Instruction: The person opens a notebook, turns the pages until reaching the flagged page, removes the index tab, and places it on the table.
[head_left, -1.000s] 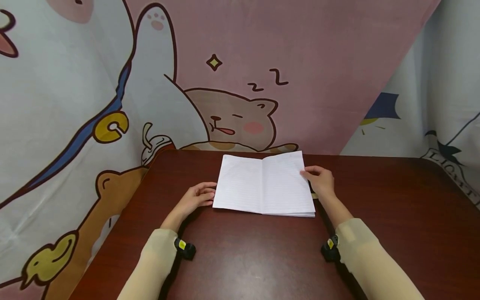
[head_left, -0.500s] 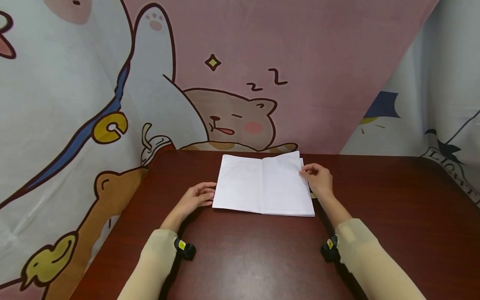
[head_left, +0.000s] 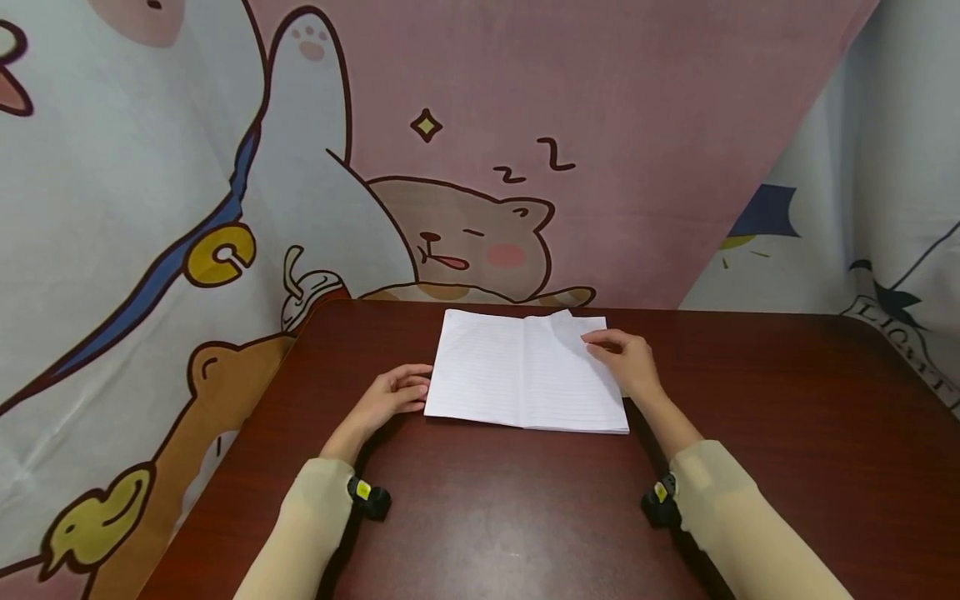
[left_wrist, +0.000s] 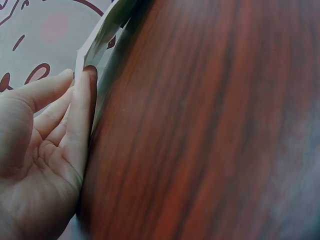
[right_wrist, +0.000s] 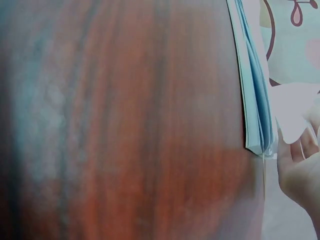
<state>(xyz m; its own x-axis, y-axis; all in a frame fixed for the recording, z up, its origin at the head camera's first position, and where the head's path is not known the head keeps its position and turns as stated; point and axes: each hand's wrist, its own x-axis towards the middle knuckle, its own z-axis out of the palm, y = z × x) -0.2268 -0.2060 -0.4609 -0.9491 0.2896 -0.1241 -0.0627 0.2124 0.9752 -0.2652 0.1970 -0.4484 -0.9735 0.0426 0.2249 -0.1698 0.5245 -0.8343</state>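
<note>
An open lined notebook (head_left: 517,379) lies flat at the far middle of the dark red-brown table (head_left: 487,517). My left hand (head_left: 415,390) rests on the table with straight fingers against the notebook's left edge; the left wrist view shows this hand (left_wrist: 55,130) beside the paper edge (left_wrist: 102,35). My right hand (head_left: 602,343) pinches the top right page (head_left: 564,327), whose outer corner is lifted and curled toward the spine. In the right wrist view the page stack (right_wrist: 252,95) is seen edge-on, with the raised page (right_wrist: 292,107) above my fingers (right_wrist: 300,175).
A cloth backdrop (head_left: 465,150) printed with cartoon animals hangs right behind the table's far edge and along the left side. The table runs wide to the right and toward me. Small black wrist cameras (head_left: 369,498) sit on both sleeves.
My right hand has drawn the right page's outer edge up and leftward, so its top corner now curls over. The left hand and the notebook have stayed put.
</note>
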